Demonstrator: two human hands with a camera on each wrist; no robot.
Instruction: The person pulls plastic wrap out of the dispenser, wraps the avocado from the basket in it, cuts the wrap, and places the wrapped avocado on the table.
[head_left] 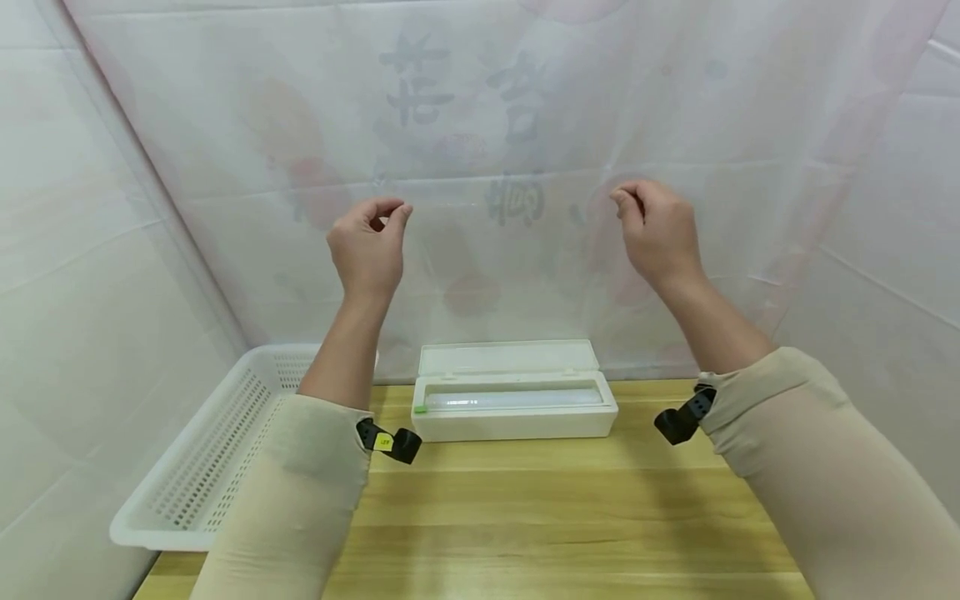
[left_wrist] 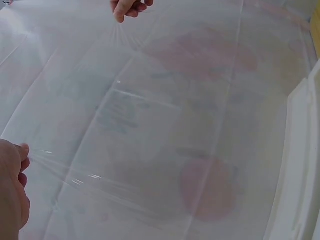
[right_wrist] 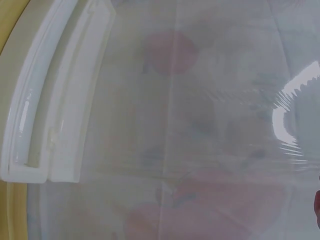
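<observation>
A sheet of clear cling film (left_wrist: 90, 176) is stretched between my two raised hands; its creases and glare show in the wrist views, but it is barely visible from the head. My left hand (head_left: 367, 250) pinches one corner between thumb and fingers. At the other side, my right hand (head_left: 663, 233) pinches the film the same way. Below and between them, a white cling film dispenser box (head_left: 517, 427) stands on the table with its lid (head_left: 506, 357) raised. Inside lies a film roll (head_left: 517, 399). A small green piece (head_left: 421, 409) sits at the box's left front edge.
A white perforated plastic basket (head_left: 138, 525) stands on the left of the wooden table (head_left: 525, 517), partly behind my left forearm. A pale printed curtain (head_left: 480, 133) hangs close behind the box, and light sheets enclose both sides.
</observation>
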